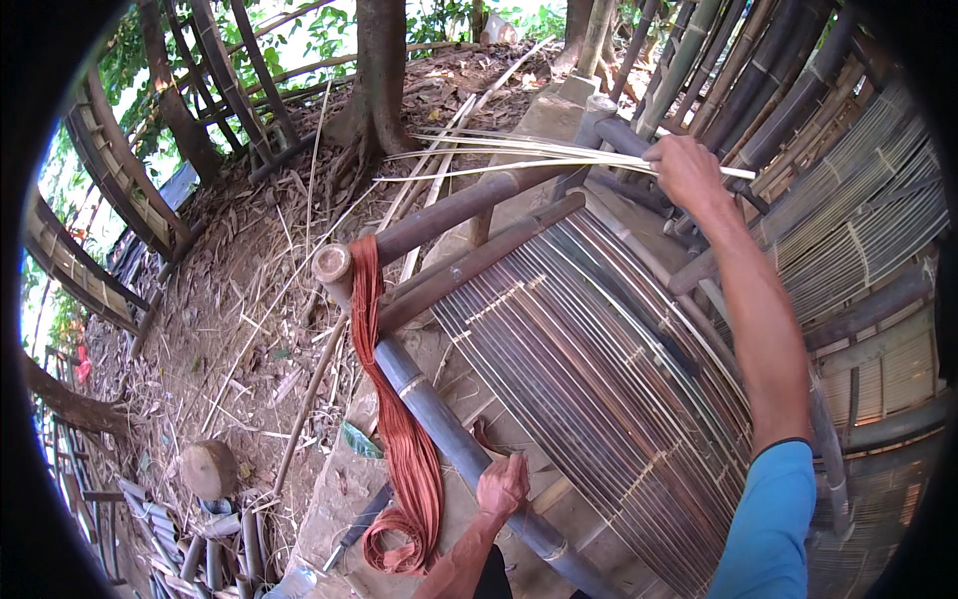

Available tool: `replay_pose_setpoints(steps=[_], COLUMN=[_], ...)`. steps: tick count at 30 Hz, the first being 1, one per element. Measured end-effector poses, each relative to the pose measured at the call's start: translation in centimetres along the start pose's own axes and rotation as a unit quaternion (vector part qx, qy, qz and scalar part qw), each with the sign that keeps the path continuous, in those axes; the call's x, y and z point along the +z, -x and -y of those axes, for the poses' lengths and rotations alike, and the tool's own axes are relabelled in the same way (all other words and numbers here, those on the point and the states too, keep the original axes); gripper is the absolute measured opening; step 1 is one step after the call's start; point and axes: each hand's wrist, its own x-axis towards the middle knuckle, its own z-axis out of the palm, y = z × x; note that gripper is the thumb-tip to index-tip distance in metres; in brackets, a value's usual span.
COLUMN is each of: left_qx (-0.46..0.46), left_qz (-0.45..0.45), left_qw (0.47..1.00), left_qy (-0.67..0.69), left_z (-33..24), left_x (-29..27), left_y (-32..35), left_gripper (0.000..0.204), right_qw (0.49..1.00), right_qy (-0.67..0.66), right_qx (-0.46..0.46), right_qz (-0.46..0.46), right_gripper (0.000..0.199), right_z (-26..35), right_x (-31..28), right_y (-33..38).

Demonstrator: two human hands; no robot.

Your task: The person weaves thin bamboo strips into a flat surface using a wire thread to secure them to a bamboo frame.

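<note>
My right hand (687, 170) is closed round a bundle of thin, pale bamboo strips (559, 158), raised over the far corner of a bamboo frame. The strips fan out to the left, and their short ends stick out past my fist. My left hand (502, 487) is closed at the near bamboo pole (424, 389) and appears to grip it; its fingertips are partly hidden. Inside the frame lies a slatted bamboo panel (589, 369), its narrow slats tied in rows. A long bundle of rust-red flat strands (399, 449) hangs over the frame's left corner, its lower end curled.
Beyond the frame stands a tree trunk (380, 80) on leaf-littered ground. A round wood block (209, 469) and several cut bamboo pieces (215, 559) lie at lower left. A dark-handled blade (359, 524) rests beside the red strands. Bamboo poles and another slatted panel (858, 210) line the right.
</note>
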Motion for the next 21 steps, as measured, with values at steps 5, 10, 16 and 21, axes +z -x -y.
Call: replay_pose_setpoints(steps=[5, 10, 16, 21], left_qx=[0.006, -0.004, -0.003, 0.01], left_qz=[-0.007, 0.004, -0.007, -0.002], left_qw=[1.0, 1.0, 1.0, 1.0], left_qy=[-0.006, -0.014, -0.005, 0.002], left_z=[-0.1, -0.1, -0.2, 0.3], left_x=[-0.6, -0.7, -0.6, -0.1], left_y=[0.1, 0.1, 0.0, 0.2], left_gripper=[0.019, 0.021, 0.022, 0.02], right_qw=[0.999, 0.999, 0.996, 0.998], right_qy=[0.03, -0.001, -0.01, -0.006], right_qx=[0.04, -0.007, -0.026, -0.003], right_qz=[0.007, -0.035, -0.084, -0.057], right_gripper=[0.018, 0.017, 0.017, 0.016], right_z=[-0.1, -0.6, -0.9, -0.3], right_x=[1.0, 1.1, 1.2, 1.7], right_y=[-0.6, 1.1, 2.1, 2.6])
